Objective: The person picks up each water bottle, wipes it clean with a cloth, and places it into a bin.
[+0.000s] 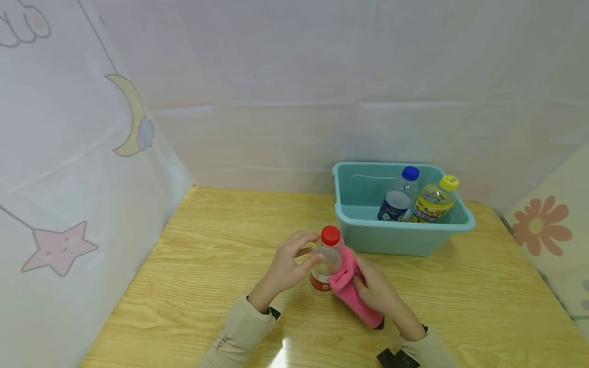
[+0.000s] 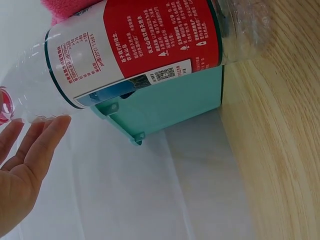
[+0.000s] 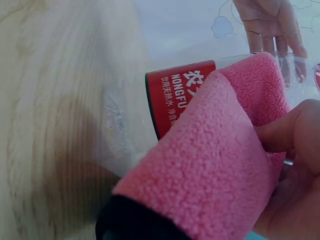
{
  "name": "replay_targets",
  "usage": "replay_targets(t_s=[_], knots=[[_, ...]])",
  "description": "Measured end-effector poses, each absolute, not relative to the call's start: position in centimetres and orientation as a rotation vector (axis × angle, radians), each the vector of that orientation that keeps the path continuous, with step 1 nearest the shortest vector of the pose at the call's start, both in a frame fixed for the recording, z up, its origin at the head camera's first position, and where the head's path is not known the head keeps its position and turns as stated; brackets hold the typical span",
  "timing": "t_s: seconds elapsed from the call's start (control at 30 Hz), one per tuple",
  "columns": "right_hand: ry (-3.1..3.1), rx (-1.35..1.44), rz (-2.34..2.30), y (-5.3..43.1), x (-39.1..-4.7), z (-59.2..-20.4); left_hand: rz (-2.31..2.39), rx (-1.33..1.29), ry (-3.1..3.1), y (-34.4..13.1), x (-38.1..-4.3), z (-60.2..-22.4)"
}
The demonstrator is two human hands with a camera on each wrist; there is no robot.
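Note:
A clear plastic water bottle (image 1: 323, 260) with a red cap and a red-and-white label stands upright on the wooden table. My left hand (image 1: 291, 259) holds it near the neck, thumb on the near side and fingers on the far side. In the left wrist view those fingers (image 2: 37, 145) lie against the bottle's shoulder. My right hand (image 1: 375, 283) grips a fluffy pink cloth (image 1: 352, 291) and presses it to the bottle's right side. The cloth (image 3: 210, 160) covers part of the label in the right wrist view, and its dark-edged end hangs toward the table.
Behind and right of the bottle is a light-blue plastic bin (image 1: 391, 239). Inside it lean a blue-capped bottle (image 1: 398, 199) and a yellow-capped bottle (image 1: 432, 202). White sheeting (image 1: 276, 102) with printed drawings hangs around the wooden table (image 1: 207, 255).

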State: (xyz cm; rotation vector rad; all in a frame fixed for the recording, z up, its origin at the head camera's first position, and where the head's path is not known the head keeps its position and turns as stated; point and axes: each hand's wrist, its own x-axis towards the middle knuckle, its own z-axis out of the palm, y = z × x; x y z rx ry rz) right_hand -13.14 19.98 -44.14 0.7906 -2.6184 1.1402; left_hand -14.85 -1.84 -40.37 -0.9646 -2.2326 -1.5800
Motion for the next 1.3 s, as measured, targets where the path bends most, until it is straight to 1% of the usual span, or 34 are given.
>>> replay_targets(t_s=[0.47,0.73,1.0,1.17,1.3], knots=[[-2.868,0.691,1.065,19.7,-13.3,-45.4,-1.592,-0.966,-2.229,-1.9,-14.9,-40.5],[-2.870,0.686,1.055,19.8,-13.5,-46.1,-1.573,-0.933,-2.218,-1.6,-14.7,-40.4],[-2.898,0.552,1.110,20.2,-13.4,-45.8,-1.511,-0.855,-2.194,-0.5,-13.2,-37.6],[-2.874,0.493,1.167,20.7,-13.2,-45.7,-1.526,-0.846,-2.199,-0.7,-14.2,-39.2],[-2.825,0.498,1.230,21.4,-13.1,-45.4,-1.530,-0.866,-2.231,-1.0,-14.9,-40.3]])
